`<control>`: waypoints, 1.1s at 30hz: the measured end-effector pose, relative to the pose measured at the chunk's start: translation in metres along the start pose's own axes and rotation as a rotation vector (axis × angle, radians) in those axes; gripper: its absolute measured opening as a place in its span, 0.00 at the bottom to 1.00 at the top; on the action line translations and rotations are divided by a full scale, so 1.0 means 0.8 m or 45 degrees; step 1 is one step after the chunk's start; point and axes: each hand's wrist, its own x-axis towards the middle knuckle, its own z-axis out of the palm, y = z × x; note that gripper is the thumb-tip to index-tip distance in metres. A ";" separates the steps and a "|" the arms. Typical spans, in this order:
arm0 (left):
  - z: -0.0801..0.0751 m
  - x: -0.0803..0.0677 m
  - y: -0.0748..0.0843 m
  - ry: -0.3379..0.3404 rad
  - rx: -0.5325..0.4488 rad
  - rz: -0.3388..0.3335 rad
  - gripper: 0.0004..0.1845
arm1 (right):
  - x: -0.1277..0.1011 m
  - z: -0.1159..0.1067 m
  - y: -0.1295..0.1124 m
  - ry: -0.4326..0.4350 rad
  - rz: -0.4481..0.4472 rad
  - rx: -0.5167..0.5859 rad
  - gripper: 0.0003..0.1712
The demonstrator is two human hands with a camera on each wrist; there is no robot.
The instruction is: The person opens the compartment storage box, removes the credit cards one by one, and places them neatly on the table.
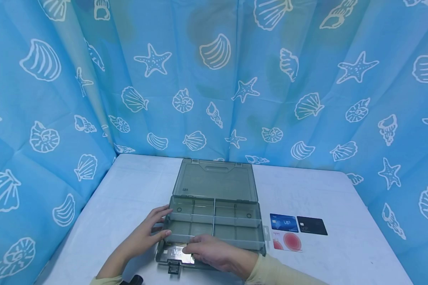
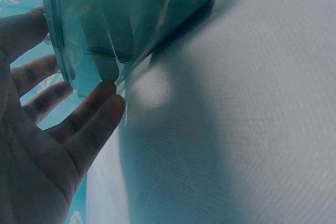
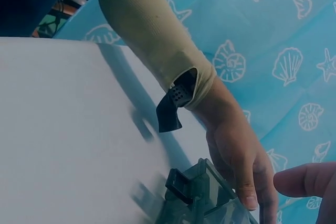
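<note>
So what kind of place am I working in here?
Most likely a staged tabletop booth rather than a lived-in room. A blue seashell-print curtain closes in the white table on three sides, and only an open compartment box and three cards lie on it.

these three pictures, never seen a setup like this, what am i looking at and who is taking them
There is no machine here: a person works with two bare hands and wears three cameras. The wide picture comes from the head camera, looking down at a white table framed by a blue seashell curtain. The other two pictures come from cameras on the wrists, very close up.

On the table lies an open grey-green plastic organiser box with divided compartments. The left hand rests with straight fingers against the box's left side. The right hand lies over a silvery card in the front compartment; whether it grips the card is unclear. Right of the box lie a blue card, a black card and a white card with a red circle.
</note>
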 end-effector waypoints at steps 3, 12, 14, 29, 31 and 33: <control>0.000 0.000 -0.001 -0.001 -0.001 -0.003 0.36 | 0.002 0.000 0.003 0.012 -0.003 0.037 0.40; 0.001 0.000 0.001 -0.004 -0.014 -0.005 0.36 | 0.001 0.006 0.004 0.061 -0.011 0.096 0.41; 0.001 0.000 0.000 -0.003 -0.008 0.001 0.36 | 0.002 0.005 0.005 0.054 -0.027 0.107 0.39; 0.000 0.000 0.000 0.004 0.002 -0.012 0.36 | -0.013 0.000 -0.003 0.083 -0.029 -0.020 0.38; 0.001 0.000 0.000 0.006 0.006 -0.015 0.36 | -0.016 0.000 -0.007 0.101 -0.038 -0.102 0.35; 0.001 0.000 0.000 0.008 0.004 -0.013 0.36 | -0.019 -0.001 -0.010 0.109 -0.062 -0.182 0.32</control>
